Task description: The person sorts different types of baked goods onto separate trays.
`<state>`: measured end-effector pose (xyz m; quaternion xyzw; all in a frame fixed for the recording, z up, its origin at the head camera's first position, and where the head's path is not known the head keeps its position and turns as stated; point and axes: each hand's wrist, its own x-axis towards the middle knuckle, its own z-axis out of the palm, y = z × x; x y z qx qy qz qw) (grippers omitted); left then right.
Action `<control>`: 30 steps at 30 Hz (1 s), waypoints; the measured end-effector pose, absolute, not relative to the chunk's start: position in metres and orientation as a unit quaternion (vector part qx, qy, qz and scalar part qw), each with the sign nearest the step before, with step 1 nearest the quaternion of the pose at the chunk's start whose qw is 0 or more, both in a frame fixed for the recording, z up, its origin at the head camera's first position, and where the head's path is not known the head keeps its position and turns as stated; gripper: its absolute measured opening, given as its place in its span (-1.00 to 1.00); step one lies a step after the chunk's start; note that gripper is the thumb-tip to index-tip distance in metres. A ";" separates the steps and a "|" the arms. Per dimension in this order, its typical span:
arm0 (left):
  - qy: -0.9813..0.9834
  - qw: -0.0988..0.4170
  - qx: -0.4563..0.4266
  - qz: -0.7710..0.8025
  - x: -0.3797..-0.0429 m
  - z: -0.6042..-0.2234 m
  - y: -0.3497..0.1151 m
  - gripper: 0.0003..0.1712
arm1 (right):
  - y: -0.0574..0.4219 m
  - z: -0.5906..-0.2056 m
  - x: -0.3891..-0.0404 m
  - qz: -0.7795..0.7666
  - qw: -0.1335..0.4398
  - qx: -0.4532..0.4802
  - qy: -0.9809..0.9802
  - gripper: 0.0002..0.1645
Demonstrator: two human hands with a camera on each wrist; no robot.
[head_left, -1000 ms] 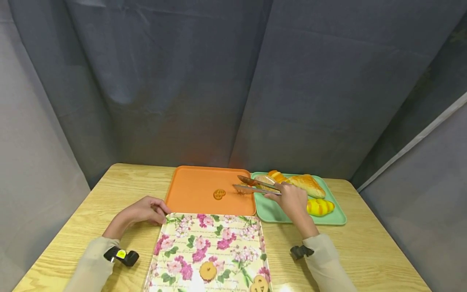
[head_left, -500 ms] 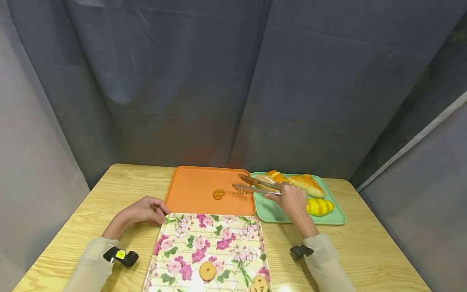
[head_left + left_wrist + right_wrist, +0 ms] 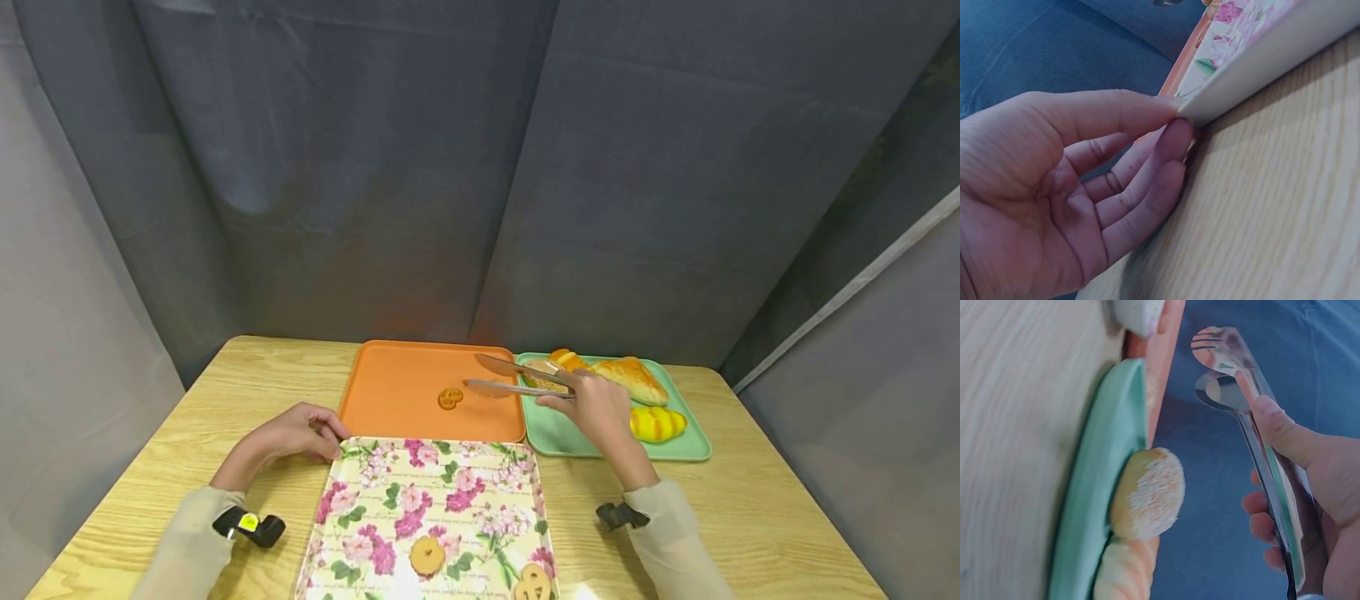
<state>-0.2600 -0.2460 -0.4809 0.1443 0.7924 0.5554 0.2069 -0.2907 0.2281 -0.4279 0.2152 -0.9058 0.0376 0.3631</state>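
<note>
My right hand (image 3: 600, 408) grips metal tongs (image 3: 495, 364), which have one slotted, fork-like end and one spoon-like end in the right wrist view. Their two ends stand apart over the right side of the orange tray (image 3: 397, 375), with nothing between them. Just left of the lower end lies a small brown cookie with cut-out shapes (image 3: 450, 399). My left hand (image 3: 303, 433) pinches the far left corner of the floral tray (image 3: 1235, 87) between thumb and fingers. That tray bears a round cookie (image 3: 427, 557) and a cut-out cookie (image 3: 532, 582) at its near right corner.
A green tray (image 3: 555, 433) abuts the orange one on the right. It holds a coated bun (image 3: 1154, 494), a striped roll (image 3: 567, 360), a golden pastry (image 3: 633, 380) and a yellow croissant-like bread (image 3: 658, 425). Grey curtains (image 3: 375, 167) hang behind the wooden table (image 3: 750, 517).
The tongs in my right hand have shifted a little to the left, nearer the brown cookie on the orange tray. My left hand and the floral tray have stayed put.
</note>
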 end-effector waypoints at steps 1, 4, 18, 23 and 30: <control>0.792 0.207 0.146 0.555 -0.260 -0.481 -0.246 -0.64 | 0.227 -0.426 -0.289 0.045 0.367 0.224 -0.902 -0.49; 0.793 0.208 0.144 0.554 -0.260 -0.482 -0.246 -0.65 | 0.224 -0.420 -0.285 0.065 0.365 0.255 -0.893 -0.51; 0.801 0.206 0.136 0.545 -0.262 -0.482 -0.247 -0.65 | 0.202 -0.396 -0.258 0.154 0.203 0.410 -0.876 -0.47; 0.802 0.205 0.133 0.545 -0.261 -0.481 -0.247 -0.65 | 0.200 -0.391 -0.253 0.195 0.117 0.438 -0.870 -0.47; 0.798 0.207 0.136 0.550 -0.261 -0.481 -0.245 -0.63 | 0.193 -0.388 -0.245 0.210 0.024 0.478 -0.852 -0.41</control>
